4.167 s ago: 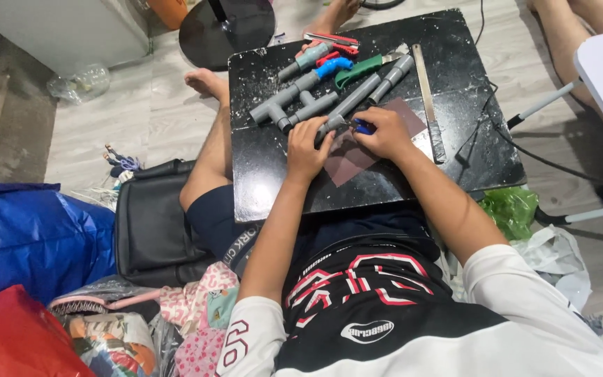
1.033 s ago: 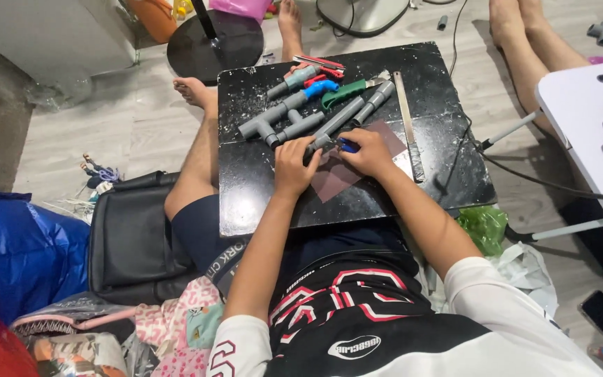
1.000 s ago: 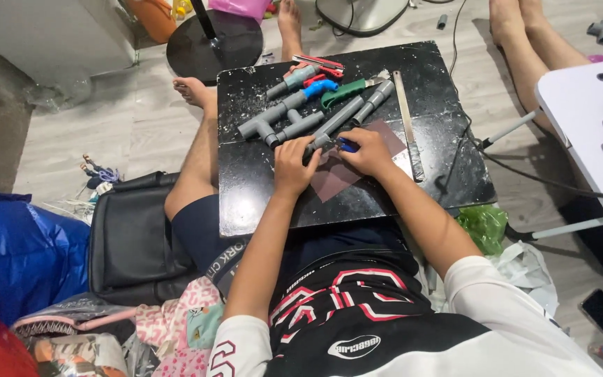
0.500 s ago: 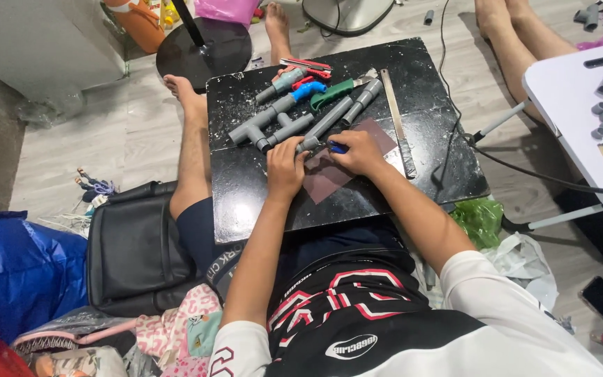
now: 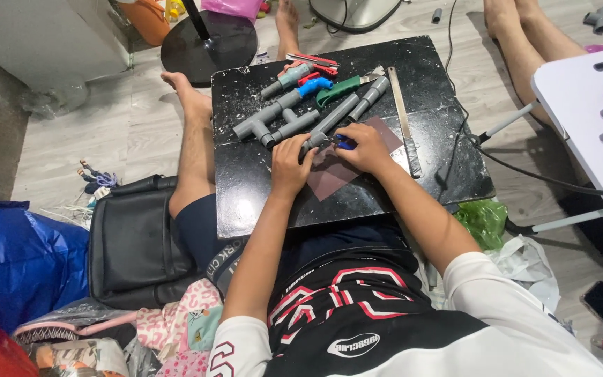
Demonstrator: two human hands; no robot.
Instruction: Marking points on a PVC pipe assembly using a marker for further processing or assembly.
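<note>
Seated on the floor, low black speckled square counter (image 5: 385,188) over the lap. Left hand (image 5: 291,164) lies with its fingers curled down over the near end of a long grey plastic pipe length (image 5: 329,124), pinning it to the counter; right hand (image 5: 366,148) has its fingers pinched around a small blue object (image 5: 345,143) held against that same pipe end, above a reddish-brown sheet (image 5: 336,171) lying flat under the work. Judgement: the step goes best with the left hand bearing straight down so the pipe cannot roll, and the right working in short strokes over the sheet. Far left of the pipe, close by, lie a grey T-shaped pipe assembly (image 5: 270,122), a blue elbow fitting (image 5: 313,86) and a green-handled tool (image 5: 338,89); a long flat ruler-like strip (image 5: 403,119) lies just right. Near counter edge sits close behind both wrists; open room lies on the right portion, where a black cable (image 5: 504,164) crosses the edge.
</note>
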